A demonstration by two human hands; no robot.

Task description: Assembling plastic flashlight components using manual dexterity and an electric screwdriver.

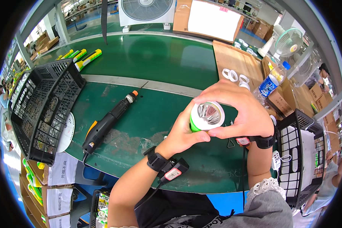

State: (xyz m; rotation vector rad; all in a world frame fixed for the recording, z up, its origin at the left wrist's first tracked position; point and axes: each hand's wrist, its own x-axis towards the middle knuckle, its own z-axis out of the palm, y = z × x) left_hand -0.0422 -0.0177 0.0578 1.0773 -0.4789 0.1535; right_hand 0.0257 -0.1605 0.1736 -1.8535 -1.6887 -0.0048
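Between my two hands, above the green worktop, is a flashlight (210,115) with a white rim, a shiny reflector facing up and a green body. My left hand (181,132) is closed round its left side, thumb toward the near edge. From the right, my right hand (241,104) curls over the far side of the head, its thumb pressing near the rim. Most of the flashlight's body is hidden below the head and behind my fingers. To the left, a black electric screwdriver (109,123) with an orange collar lies on the worktop, its bit pointing away from me.
A black crate (45,110) stands at the left, another (298,163) at the right. Several yellow-green flashlights (88,59) lie on the far green belt (140,57). White rings (231,75) sit on a wooden board (235,57), near a water bottle (270,83).
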